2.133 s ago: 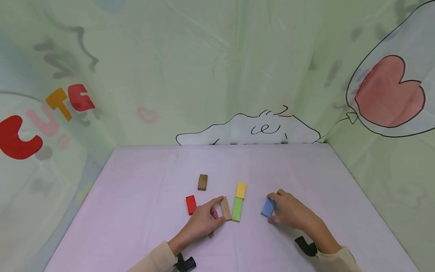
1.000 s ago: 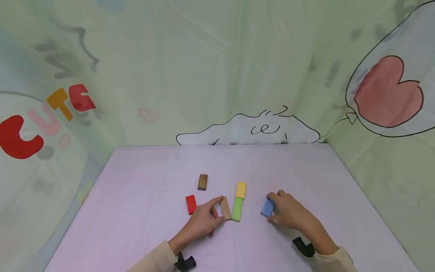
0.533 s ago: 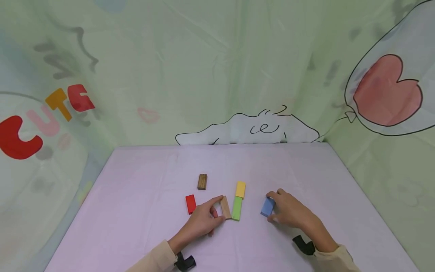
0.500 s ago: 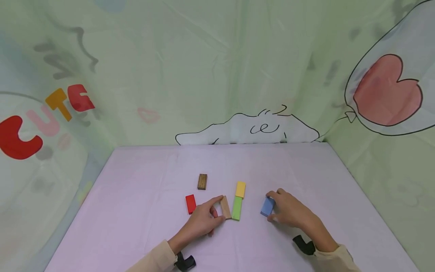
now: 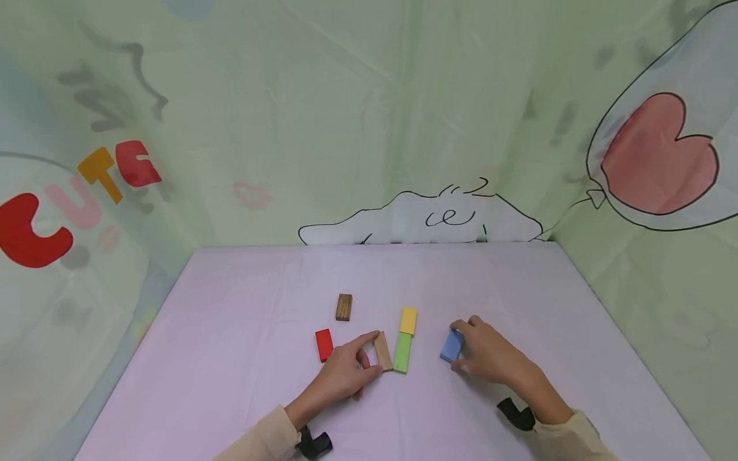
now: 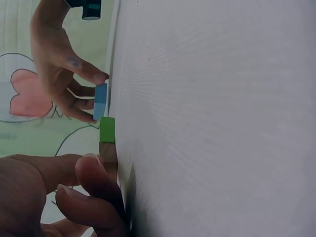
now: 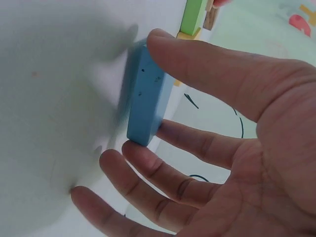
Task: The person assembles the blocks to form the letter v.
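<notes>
My left hand [image 5: 341, 372] pinches a plain wooden block [image 5: 383, 352] by its two ends, thumb at the near end and index finger at the far one. Right beside that block is a green block [image 5: 402, 353], with a yellow block [image 5: 409, 321] end to end behind it. To the right, my right hand [image 5: 494, 353] holds a blue block [image 5: 451, 346] by its ends. In the right wrist view the thumb presses one end of the blue block [image 7: 148, 94] and fingertips meet the other; its shadow falls on the cloth.
A red block [image 5: 324, 346] lies left of the left hand, partly behind it. Farther back sits a dark brown block [image 5: 343, 307]. A pale cloth covers the table [image 5: 248, 288], and printed curtains [image 5: 346, 128] stand behind it and along both sides.
The right hand has shifted slightly left and away from the body with the blue block. The left hand and the other blocks have stayed put.
</notes>
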{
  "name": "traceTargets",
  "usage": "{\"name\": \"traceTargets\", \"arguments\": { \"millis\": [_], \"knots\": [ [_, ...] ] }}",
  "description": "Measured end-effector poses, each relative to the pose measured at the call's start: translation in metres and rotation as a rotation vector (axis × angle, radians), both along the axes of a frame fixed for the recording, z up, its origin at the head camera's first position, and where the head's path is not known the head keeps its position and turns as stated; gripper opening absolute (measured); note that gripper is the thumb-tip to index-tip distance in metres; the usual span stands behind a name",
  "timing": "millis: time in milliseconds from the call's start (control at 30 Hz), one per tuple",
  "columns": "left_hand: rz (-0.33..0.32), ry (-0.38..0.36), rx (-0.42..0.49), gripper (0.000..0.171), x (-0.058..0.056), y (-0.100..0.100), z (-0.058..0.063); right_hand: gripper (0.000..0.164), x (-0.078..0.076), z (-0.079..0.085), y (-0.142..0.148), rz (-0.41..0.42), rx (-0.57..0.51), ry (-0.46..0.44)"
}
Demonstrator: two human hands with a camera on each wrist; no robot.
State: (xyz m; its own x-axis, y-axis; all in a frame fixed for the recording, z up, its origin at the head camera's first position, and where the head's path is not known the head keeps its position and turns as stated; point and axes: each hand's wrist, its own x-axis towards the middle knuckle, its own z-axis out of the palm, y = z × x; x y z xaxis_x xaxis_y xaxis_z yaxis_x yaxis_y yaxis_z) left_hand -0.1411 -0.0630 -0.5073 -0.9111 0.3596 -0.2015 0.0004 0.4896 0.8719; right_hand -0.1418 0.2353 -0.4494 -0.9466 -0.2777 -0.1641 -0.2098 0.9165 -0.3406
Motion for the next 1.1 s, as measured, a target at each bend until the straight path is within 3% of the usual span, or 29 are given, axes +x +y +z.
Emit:
{"name": "traceTargets", "arguments": {
  "millis": [333, 1100],
  "knots": [
    [0.001, -0.008, 0.002, 0.067, 0.0, 0.0, 0.001, 0.073, -0.008, 0.001, -0.003, -0.015, -0.017, -0.025],
    [-0.008, -0.014, 0.024, 0.066, 0.0, -0.001, 0.001, 0.073, -0.046, 0.009, -0.007, 0.022, -0.06, -0.07]
  ]
}}
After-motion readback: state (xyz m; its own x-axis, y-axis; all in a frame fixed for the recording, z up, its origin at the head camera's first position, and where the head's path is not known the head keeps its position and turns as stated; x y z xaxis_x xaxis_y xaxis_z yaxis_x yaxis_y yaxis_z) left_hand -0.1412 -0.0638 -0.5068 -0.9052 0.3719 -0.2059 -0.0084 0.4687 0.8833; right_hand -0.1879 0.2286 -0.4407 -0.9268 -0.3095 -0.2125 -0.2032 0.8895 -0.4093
